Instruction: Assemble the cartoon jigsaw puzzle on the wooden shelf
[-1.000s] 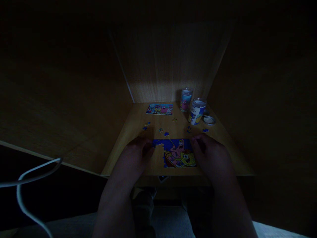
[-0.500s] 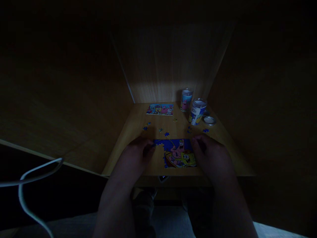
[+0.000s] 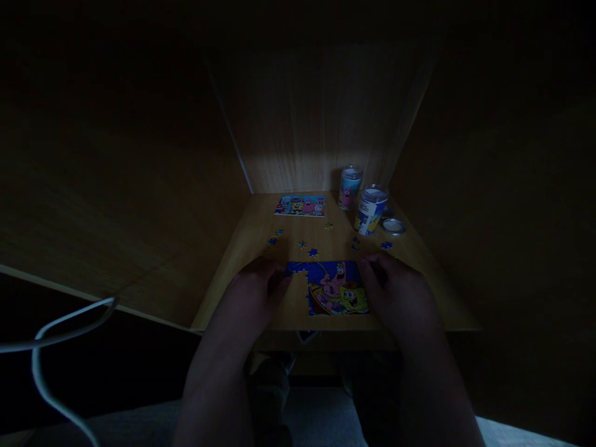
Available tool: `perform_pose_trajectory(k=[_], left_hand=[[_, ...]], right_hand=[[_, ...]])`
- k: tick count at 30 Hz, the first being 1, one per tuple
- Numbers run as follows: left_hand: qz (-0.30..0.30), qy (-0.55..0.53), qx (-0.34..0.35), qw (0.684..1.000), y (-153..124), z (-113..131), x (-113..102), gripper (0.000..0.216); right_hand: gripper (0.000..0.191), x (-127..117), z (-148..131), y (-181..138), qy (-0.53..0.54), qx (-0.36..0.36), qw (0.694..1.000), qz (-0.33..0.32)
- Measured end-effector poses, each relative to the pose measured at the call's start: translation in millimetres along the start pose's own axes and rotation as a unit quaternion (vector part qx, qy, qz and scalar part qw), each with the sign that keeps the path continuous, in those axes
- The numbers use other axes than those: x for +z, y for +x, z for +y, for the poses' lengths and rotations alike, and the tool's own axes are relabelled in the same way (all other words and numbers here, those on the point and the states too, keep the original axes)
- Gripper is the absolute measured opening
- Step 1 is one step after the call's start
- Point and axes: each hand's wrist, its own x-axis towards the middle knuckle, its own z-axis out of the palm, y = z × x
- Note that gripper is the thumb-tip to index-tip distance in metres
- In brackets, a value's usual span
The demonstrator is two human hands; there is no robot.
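A partly assembled jigsaw puzzle (image 3: 330, 288) with cartoon figures on blue lies near the front edge of the wooden surface. Its top row reaches further left than the rest, leaving a gap at the lower left. At the left end of that row, my left hand (image 3: 258, 285) pinches a blue puzzle piece (image 3: 289, 271), partly hidden by the fingers. My right hand (image 3: 398, 288) has curled fingers and thumb on the puzzle's right edge. Several loose pieces lie behind the puzzle, among them a blue piece (image 3: 313, 252) and another blue piece (image 3: 387, 245).
A finished cartoon picture (image 3: 300, 206) lies at the back. Two clear-topped canisters (image 3: 350, 187) stand at the back right beside a round metal lid (image 3: 394, 226). Dark wooden panels (image 3: 139, 186) enclose both sides. A white cable (image 3: 41, 366) hangs at lower left.
Both hands keep almost the same place on the puzzle. The whole view has shifted very slightly; nothing is visibly picked up or let go.
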Motion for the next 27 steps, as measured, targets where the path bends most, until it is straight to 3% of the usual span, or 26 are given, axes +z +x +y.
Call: perform_pose_trajectory(k=[27], left_hand=[[-0.012, -0.045, -0.025, 0.999, -1.6, 1.5, -2.6, 0.01]], right_hand=[[0.033, 0.5, 0.6, -0.7, -0.007, -0.005, 1.0, 0.001]])
